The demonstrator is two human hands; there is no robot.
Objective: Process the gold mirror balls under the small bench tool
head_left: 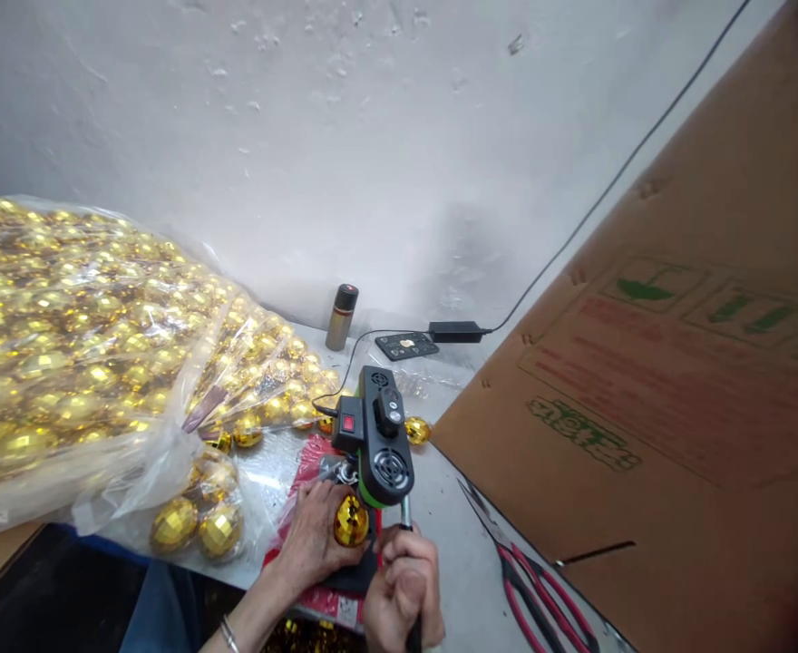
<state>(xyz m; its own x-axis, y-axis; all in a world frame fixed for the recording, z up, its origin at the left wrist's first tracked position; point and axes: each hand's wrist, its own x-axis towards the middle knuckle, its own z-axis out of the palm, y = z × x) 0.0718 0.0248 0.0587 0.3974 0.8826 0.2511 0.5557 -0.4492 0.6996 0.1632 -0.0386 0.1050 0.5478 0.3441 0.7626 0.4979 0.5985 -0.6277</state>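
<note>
My left hand (314,533) is closed around a gold mirrored ball (351,521), steadying it under the front of a small black-and-green bench machine (386,440). The machine has round vents and a red switch (348,423). Fingers of my right hand (405,580) wrap round the handle of a metal-shafted lever (406,512) beside the machine; the black end of the handle shows below the fist. Beneath the machine lies red plastic packaging (314,462), and where the ball meets the machine is partly hidden by my left hand.
A big clear bag (188,399) of gold balls fills the left, with loose balls by its neck. Behind the machine are a flask (341,317), a phone (405,345) and a power adapter (454,332). Red-handled scissors (528,580) lie beside a tall cardboard box (644,363) at right.
</note>
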